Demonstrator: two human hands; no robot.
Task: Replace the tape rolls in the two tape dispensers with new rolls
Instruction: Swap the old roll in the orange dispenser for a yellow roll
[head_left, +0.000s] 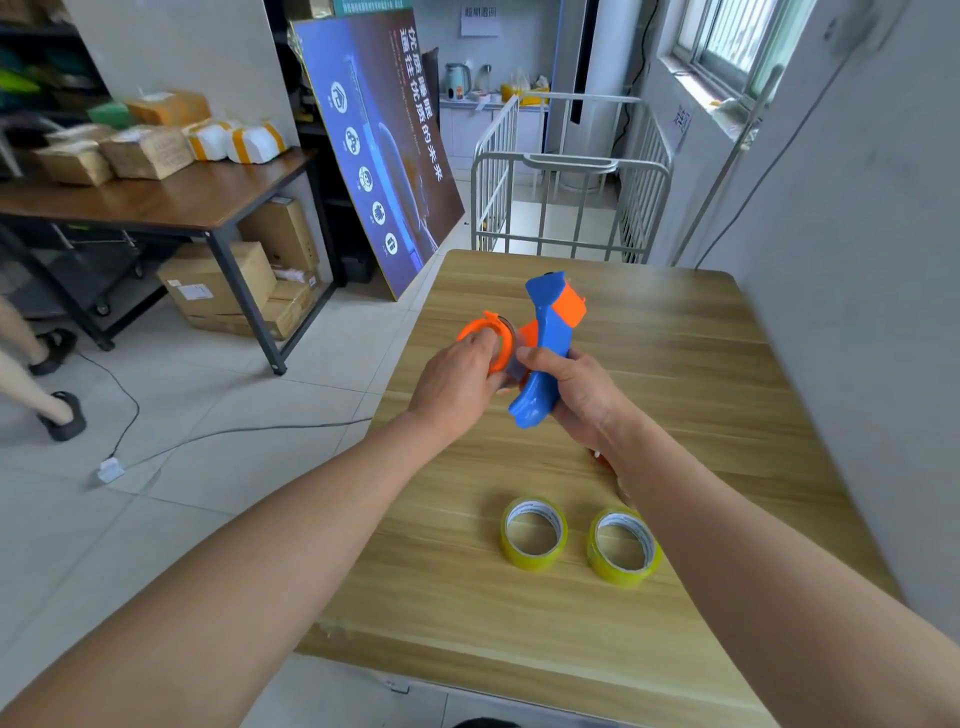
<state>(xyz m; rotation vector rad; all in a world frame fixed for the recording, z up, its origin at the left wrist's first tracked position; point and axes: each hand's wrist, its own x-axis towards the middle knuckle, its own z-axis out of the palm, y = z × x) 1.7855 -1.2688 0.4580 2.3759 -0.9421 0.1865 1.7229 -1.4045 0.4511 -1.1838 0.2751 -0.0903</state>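
I hold a blue and orange tape dispenser (548, 332) in the air above the wooden table (701, 364). My right hand (576, 395) grips its blue handle. My left hand (457, 379) is closed on the orange roll holder (485, 332) at the dispenser's left side, where a thin, nearly used-up roll sits. Two new yellowish tape rolls lie flat on the table near me: one (534, 531) on the left, the other (621, 551) on the right, partly behind my right forearm. A small orange part (597, 455) peeks out from under my right wrist; the rest of it is hidden.
A grey wall runs along the table's right side. Beyond the far edge stands a white metal cart (566, 176). A leaning blue poster board (374, 140), a dark table with parcels (156, 192), boxes, and a floor cable are to the left.
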